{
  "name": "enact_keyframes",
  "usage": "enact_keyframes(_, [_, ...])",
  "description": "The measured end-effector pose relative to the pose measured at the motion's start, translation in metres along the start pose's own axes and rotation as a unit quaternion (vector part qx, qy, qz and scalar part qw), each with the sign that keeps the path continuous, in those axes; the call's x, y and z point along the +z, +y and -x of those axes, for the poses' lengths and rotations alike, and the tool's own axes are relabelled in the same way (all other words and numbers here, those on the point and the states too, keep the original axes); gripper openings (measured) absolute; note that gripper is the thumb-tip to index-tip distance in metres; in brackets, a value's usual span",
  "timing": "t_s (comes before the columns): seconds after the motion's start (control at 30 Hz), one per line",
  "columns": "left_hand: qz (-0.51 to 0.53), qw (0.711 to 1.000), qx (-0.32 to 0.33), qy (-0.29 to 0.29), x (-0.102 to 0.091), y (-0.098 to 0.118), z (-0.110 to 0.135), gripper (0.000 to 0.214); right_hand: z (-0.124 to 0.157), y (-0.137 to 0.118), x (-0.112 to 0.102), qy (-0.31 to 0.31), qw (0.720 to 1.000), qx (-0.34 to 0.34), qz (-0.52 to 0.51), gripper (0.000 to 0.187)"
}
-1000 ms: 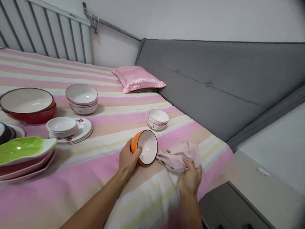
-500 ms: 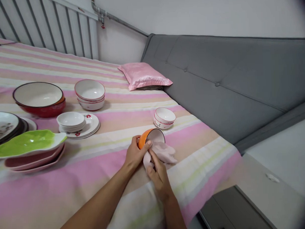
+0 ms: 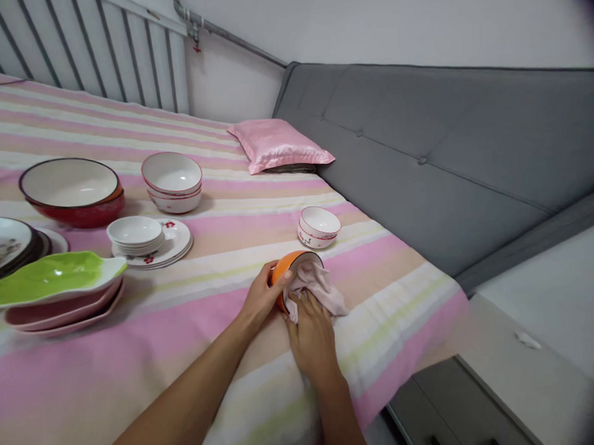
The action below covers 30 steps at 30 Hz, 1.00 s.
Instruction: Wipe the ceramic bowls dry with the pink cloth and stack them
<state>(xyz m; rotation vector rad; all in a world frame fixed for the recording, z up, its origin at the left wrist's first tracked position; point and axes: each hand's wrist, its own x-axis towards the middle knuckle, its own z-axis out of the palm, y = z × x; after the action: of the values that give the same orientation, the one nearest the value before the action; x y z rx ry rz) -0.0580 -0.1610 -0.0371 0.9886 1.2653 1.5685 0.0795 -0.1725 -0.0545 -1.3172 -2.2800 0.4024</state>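
1. Grasping orange bowl (image 3: pixel 282 270) by its side with left hand (image 3: pixel 261 298), likely to steady it.
2. Pressing pink cloth (image 3: pixel 325 290) into its mouth with right hand (image 3: pixel 313 335) (pinching or merely pushing, cannot tell).
3. Tipped sideways, probably for easier reach; glossy orange outside, dark-rimmed.
4. Held low at striped bedspread (image 3: pixel 193 320), near small white bowls (image 3: pixel 319 231).

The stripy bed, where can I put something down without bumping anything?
The cover is bare between the big white bowls and the little white bowls, and between the flowered plates and the left hand on the orange bowl. It's bare in front of the pink dishes too. The left is crowded: green dish, patterned plate and red bowl sit close together.
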Motion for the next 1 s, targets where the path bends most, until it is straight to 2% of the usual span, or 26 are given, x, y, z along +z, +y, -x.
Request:
enact_keyframes(0.1, [0.081,0.996,-0.014,-0.045,0.0,0.003,0.002,0.057,-0.002,0.003,0.0,0.02,0.999,-0.015,-0.036,0.039])
enact_keyframes(0.23, [0.138,0.988,-0.058,-0.02,0.0,0.002,0.004,0.063,-0.003,-0.002,-0.009,0.042,0.986,-0.001,-0.162,0.033])
enact_keyframes(0.3, [0.14,0.989,-0.043,-0.016,0.0,0.0,0.004,0.061,-0.004,-0.007,-0.014,0.056,0.96,0.014,-0.273,0.033])
enact_keyframes(0.4, [0.142,0.989,-0.013,-0.04,0.003,0.001,0.004,0.051,-0.004,-0.013,-0.019,0.077,0.897,0.068,-0.43,0.037])
enact_keyframes(0.47, [0.142,0.988,-0.001,-0.059,0.005,0.002,0.005,0.043,-0.004,-0.013,-0.019,0.081,0.868,0.1,-0.48,0.041])
enact_keyframes(0.5, [0.141,0.988,0.0,-0.067,0.006,0.003,0.005,0.041,-0.003,-0.012,-0.019,0.07,0.865,0.098,-0.486,0.043])
enact_keyframes(0.53, [0.139,0.988,-0.003,-0.072,0.007,0.004,0.006,0.04,-0.003,-0.011,-0.018,0.051,0.871,0.083,-0.481,0.043])
enact_keyframes(0.6, [0.136,0.987,-0.018,-0.077,0.007,0.005,0.006,0.04,-0.002,-0.01,-0.017,-0.005,0.901,0.022,-0.433,0.044])
enact_keyframes(0.7, [0.138,0.987,-0.041,-0.073,0.005,0.004,0.006,0.037,-0.001,-0.01,-0.015,-0.056,0.957,-0.042,-0.281,0.049])
enact_keyframes(0.77, [0.139,0.987,-0.05,-0.064,0.004,0.003,0.004,0.038,-0.002,-0.01,-0.013,-0.06,0.983,-0.033,-0.171,0.052])
enact_keyframes(0.83, [0.14,0.987,-0.056,-0.056,0.002,0.002,0.003,0.039,-0.003,-0.009,-0.009,-0.05,0.996,0.001,-0.074,0.052])
enact_keyframes(0.93, [0.145,0.986,-0.064,-0.056,0.002,0.001,0.001,0.038,-0.004,-0.007,-0.002,-0.012,0.999,0.044,0.021,0.053])
enact_keyframes(1.0, [0.146,0.985,-0.069,-0.056,0.002,0.0,0.001,0.035,-0.005,-0.004,0.002,0.008,0.998,0.047,0.049,0.05])
